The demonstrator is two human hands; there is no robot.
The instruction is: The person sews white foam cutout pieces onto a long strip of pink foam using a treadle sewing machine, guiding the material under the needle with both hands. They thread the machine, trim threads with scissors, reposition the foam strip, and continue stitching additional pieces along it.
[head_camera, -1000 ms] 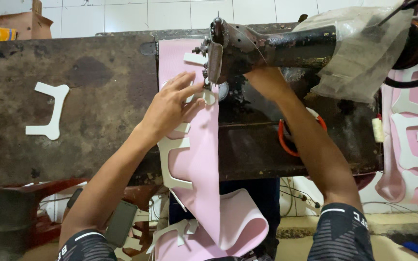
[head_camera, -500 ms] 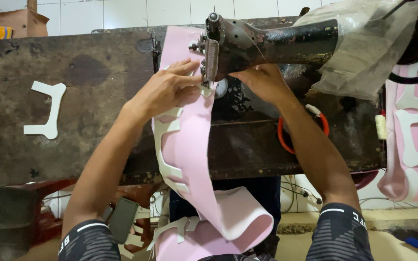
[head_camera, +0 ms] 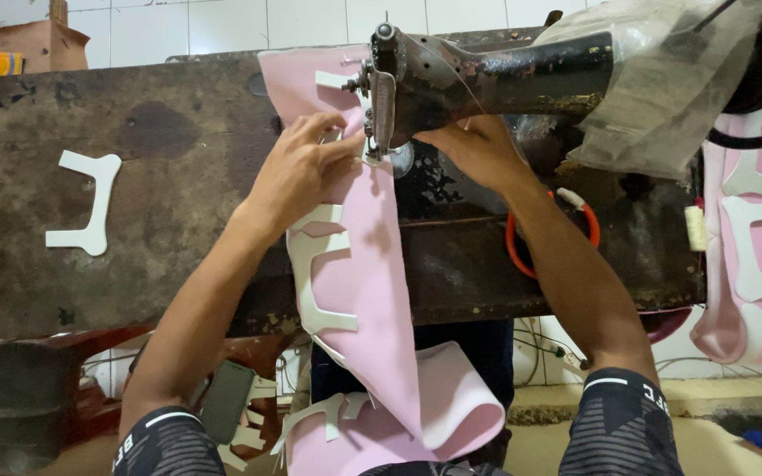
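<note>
Pink foam strip runs lengthwise from the sewing machine's needle back over the bench's near edge. Left hand presses flat on it just left of the needle; right hand rests opposite, fingers hidden.

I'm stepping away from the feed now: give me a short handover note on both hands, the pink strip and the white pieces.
Left hand: flat on the pink strip, pressing it by the needle.
Right hand: on the table under the sewing machine arm, steadying the strip.
Done: several white pieces already sit along the strip's left edge.
Left: one loose white piece lies on the worn table; more strip hangs off the front edge.
</note>
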